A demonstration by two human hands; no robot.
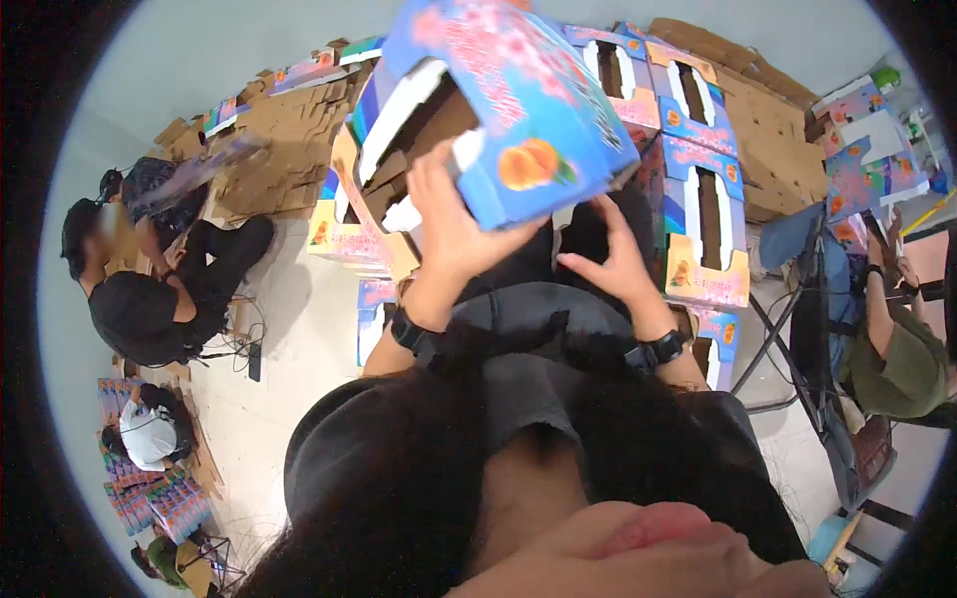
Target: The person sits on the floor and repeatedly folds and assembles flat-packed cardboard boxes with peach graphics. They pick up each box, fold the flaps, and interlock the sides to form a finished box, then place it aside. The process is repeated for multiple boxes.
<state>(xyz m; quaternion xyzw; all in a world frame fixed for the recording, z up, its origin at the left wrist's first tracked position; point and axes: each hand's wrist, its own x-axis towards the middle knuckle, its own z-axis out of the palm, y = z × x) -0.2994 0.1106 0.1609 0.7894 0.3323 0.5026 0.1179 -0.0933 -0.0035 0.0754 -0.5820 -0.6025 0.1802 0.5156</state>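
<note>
Aslant, blue carton, long axis down-right

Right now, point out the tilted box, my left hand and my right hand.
Tilted box (528,110): head view, on its printed blue side.
Left hand (454,239): head view, middle of the hand.
Right hand (626,269): head view, middle of the hand.

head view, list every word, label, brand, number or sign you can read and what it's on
No text is clear enough to quote.
Raised blue box: lettering beside the flowers, too blurred.
Peach-fronted box at right: lettering along its lower front, too small.
Peach-edged box at left: lettering, too small.
Far-left stacks: any print too small.
</note>
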